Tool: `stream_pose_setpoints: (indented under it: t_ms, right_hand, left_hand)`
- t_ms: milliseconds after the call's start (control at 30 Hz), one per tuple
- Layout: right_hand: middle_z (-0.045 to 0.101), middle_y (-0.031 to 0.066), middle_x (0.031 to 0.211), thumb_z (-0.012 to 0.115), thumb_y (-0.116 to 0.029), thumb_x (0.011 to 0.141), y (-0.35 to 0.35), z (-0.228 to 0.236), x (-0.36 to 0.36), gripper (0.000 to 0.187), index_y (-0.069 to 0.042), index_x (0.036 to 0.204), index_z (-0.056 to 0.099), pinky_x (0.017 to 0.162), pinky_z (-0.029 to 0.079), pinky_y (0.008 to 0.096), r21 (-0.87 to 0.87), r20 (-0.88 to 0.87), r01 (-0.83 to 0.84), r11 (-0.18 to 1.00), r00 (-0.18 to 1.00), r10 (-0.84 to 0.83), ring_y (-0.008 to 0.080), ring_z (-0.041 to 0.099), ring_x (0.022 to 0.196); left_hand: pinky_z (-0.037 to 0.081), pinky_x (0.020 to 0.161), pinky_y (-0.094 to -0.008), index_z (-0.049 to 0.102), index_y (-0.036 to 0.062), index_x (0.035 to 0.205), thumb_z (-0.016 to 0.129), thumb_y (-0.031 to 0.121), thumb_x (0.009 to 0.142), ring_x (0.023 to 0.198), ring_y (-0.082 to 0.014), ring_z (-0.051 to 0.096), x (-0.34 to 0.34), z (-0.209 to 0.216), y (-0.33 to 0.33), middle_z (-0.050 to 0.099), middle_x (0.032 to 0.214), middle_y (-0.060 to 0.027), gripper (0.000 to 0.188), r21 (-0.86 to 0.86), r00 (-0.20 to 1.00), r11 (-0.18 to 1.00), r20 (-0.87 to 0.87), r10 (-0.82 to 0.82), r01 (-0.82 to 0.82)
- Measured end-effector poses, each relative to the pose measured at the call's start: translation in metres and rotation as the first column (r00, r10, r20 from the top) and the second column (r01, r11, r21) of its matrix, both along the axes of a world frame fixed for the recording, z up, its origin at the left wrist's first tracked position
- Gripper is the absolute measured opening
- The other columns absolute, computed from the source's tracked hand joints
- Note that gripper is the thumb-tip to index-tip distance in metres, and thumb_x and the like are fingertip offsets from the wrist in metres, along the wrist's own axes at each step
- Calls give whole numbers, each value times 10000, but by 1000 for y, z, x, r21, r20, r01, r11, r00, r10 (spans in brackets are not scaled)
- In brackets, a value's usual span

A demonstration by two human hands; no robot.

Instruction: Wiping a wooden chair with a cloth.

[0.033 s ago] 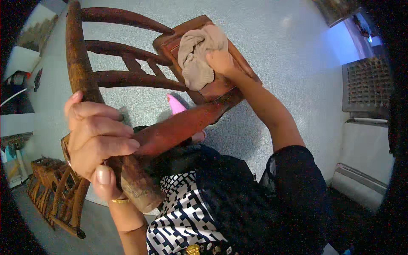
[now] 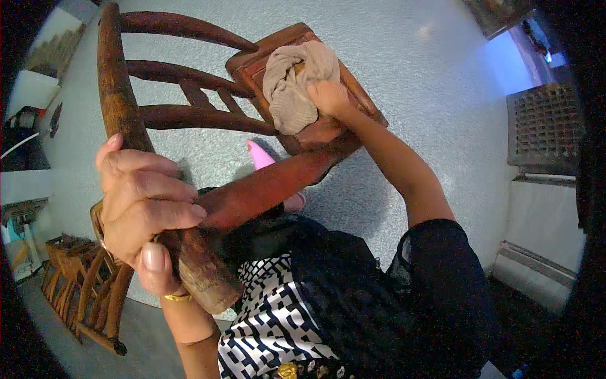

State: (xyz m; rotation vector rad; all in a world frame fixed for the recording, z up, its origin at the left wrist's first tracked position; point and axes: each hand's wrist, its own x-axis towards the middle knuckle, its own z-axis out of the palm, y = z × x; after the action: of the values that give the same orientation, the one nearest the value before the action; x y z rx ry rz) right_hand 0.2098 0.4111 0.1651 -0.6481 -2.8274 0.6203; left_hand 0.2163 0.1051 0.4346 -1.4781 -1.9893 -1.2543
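Observation:
A dark brown wooden chair (image 2: pixel 205 119) with rounded posts and rungs stands in front of me, worn along its edges. My left hand (image 2: pixel 148 205) is wrapped round a thick post near its blunt end, at the lower left. A flat reddish wooden bar (image 2: pixel 259 191) runs from there to the square seat panel (image 2: pixel 315 134). On that panel lies a crumpled beige cloth (image 2: pixel 291 95) with a ribbed edge. My right hand (image 2: pixel 328 98) presses into the cloth with curled fingers, partly hidden in its folds.
Another brown wooden chair (image 2: pixel 95 290) stands at the lower left. Pink footwear (image 2: pixel 262 156) shows on the grey speckled floor (image 2: pixel 435 82) below the bar. At the right are a lattice panel (image 2: pixel 544 123) and a white wall (image 2: pixel 536 208).
The cloth's folds have shifted slightly under my right hand, which has moved very little. My left hand stays on the post.

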Motion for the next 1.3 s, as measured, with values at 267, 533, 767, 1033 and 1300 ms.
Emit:
stream_pose_setpoints:
  t_ms: [267,533,767,1033,1300]
  right_hand:
    - [607,256,795,411,-322,839,-12,-12,69,414,20,767,633,674,451,509,-88,372,-302,949,874,313,416,601,717]
    - [608,252,714,406,-312,838,-73,12,24,435,50,744,627,734,460,480,-200,70,-253,947,960,271,404,611,701]
    - [606,151,597,367,-208,841,-53,-5,-75,354,34,740,605,565,478,396,-256,-116,-144,956,986,117,262,601,544]
    - [641,89,879,413,-168,866,-59,4,-110,295,8,1055,556,738,443,351,-969,-174,-112,220,943,-284,183,570,788]
    - [561,310,972,452,-147,839,-15,-5,-60,272,58,1005,516,809,430,476,-207,-97,143,968,981,-166,436,536,923]
  left_hand:
    - [268,937,-434,613,98,558,483,472,687,652,-205,530,-19,7,-15,572,583,-30,416,-25,984,985,55,-167,169]
    - [257,935,-419,606,98,516,507,454,636,631,-200,526,-26,23,-25,569,554,-26,388,-25,973,982,136,-184,189]
    - [256,932,-410,596,104,512,496,456,670,633,-192,521,-28,20,-20,565,547,-19,398,-6,971,978,125,-204,207]
    - [262,933,-395,572,112,509,478,441,680,634,-191,518,-29,17,-20,547,545,-10,382,14,982,990,123,-142,141]
    - [276,924,-394,545,100,524,473,399,678,658,-182,509,-28,20,-24,519,570,-14,344,0,976,984,126,-176,177]
